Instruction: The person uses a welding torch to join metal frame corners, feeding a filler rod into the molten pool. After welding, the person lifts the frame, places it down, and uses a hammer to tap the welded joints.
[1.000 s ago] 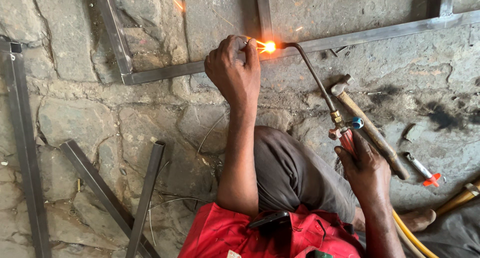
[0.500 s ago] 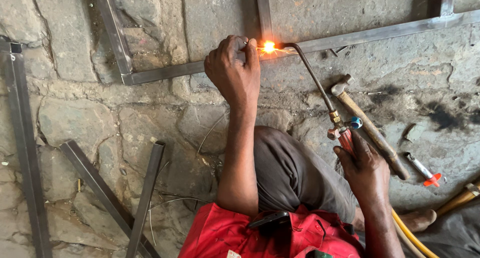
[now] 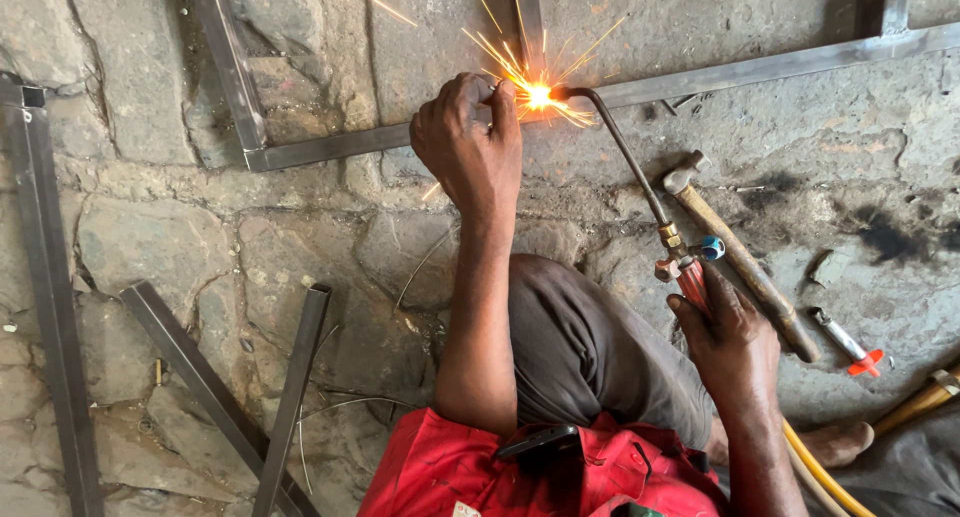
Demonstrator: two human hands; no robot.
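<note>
My left hand [image 3: 468, 142] is closed around a thin filler rod, its tip at the bright flame [image 3: 538, 96] on a steel frame bar [image 3: 330, 147] lying on the stone floor. Sparks fly out from that spot. My right hand [image 3: 728, 335] grips the red handle of a gas torch [image 3: 640, 187], whose bent brass tube reaches up-left to the flame. Yellow hoses [image 3: 815, 467] run from the torch handle down to the lower right.
A wooden-handled hammer [image 3: 740, 257] lies just right of the torch. A small red-tipped tool [image 3: 848, 342] rests further right. Loose steel bars [image 3: 190, 377] lie at lower left, another bar [image 3: 55, 297] along the left edge. My knee [image 3: 580, 347] is bent between my arms.
The flame point has burst into a wide spray of sparks. Both hands stay almost where they were.
</note>
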